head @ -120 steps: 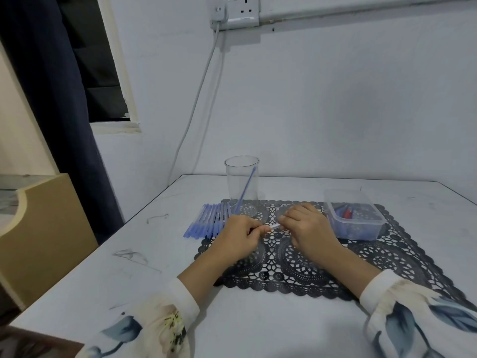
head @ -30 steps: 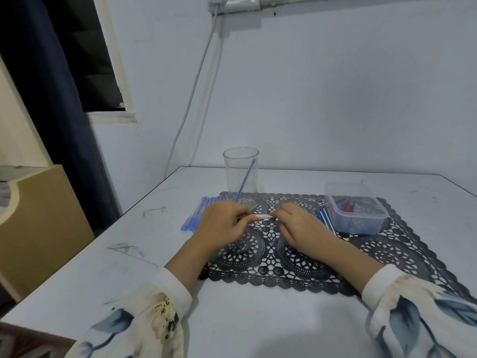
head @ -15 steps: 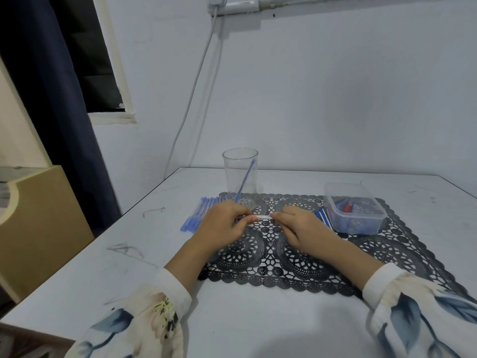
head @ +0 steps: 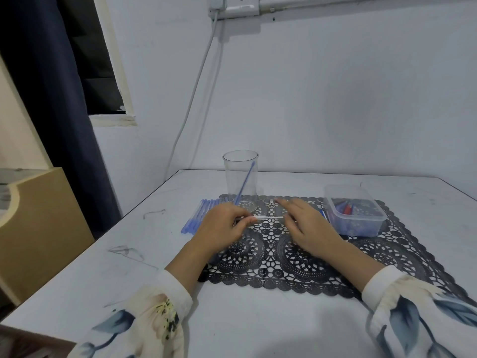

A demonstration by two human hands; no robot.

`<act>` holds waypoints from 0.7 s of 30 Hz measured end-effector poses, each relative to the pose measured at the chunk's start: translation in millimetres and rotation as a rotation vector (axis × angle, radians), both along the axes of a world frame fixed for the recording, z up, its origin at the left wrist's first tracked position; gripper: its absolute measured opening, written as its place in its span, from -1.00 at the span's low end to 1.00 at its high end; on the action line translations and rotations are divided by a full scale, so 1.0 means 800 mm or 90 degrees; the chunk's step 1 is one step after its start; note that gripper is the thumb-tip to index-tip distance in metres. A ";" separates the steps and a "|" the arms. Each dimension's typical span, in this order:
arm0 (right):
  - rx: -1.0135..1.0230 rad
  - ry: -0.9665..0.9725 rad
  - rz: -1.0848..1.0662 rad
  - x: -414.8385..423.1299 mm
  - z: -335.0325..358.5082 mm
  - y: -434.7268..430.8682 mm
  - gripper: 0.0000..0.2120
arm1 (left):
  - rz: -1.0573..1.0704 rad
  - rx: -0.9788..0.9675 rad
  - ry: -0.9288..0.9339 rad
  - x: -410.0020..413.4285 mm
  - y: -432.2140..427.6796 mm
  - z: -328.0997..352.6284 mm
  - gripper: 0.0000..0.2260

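Note:
My left hand (head: 222, 228) pinches the left end of a thin white pen tube (head: 268, 217), which lies level just above the black lace mat (head: 387, 251). The fingers of my right hand (head: 309, 226) are stretched out and blurred, and its thumb is at the tube's right end. Behind the hands, a clear cup (head: 241, 174) holds one slanted blue stick (head: 245, 182). A row of blue pens (head: 197, 215) lies left of my left hand. To the right, a clear plastic box (head: 356, 215) contains red and blue small parts.
The white table (head: 258, 319) ends at a wall behind the cup. A tan wooden cabinet (head: 38, 223) and a dark curtain (head: 51, 99) stand to the left. A white cable (head: 196, 86) hangs from a wall socket (head: 235, 6). Pen marks stain the table's left side.
My right hand's fingers have straightened out from their pinch on the tube. More of the tube shows between the hands. My left hand keeps its hold.

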State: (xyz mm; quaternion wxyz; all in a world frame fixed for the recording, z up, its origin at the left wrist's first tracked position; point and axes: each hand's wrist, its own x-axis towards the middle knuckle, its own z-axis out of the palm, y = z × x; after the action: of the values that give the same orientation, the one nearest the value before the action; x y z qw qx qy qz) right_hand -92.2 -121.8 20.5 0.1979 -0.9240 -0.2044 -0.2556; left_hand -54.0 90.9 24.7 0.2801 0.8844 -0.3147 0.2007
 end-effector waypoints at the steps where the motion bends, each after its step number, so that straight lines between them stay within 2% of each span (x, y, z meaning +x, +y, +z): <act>1: 0.004 0.000 -0.011 0.003 -0.002 -0.002 -0.57 | 0.005 0.001 0.003 0.000 0.000 0.000 -0.81; 6: 0.027 0.105 -0.083 0.019 -0.009 -0.007 -0.46 | 0.027 0.005 0.019 0.000 0.001 0.002 -0.81; 11: 0.022 0.132 -0.104 0.016 -0.005 -0.008 -0.85 | 0.034 0.003 0.025 0.000 0.002 0.002 -0.80; 16: -0.041 0.081 -0.033 0.016 -0.009 -0.007 -0.90 | 0.040 0.004 0.031 -0.002 0.002 0.004 -0.79; 21: -0.126 0.089 -0.016 0.017 -0.013 -0.008 -0.82 | 0.044 0.001 0.034 -0.001 0.002 0.003 -0.79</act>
State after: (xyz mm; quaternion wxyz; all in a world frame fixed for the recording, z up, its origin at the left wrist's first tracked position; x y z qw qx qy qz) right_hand -78.9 -128.4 9.8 0.1163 -0.9571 -0.2024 -0.1717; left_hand -55.2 92.5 27.1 0.2808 0.8999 -0.2763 0.1869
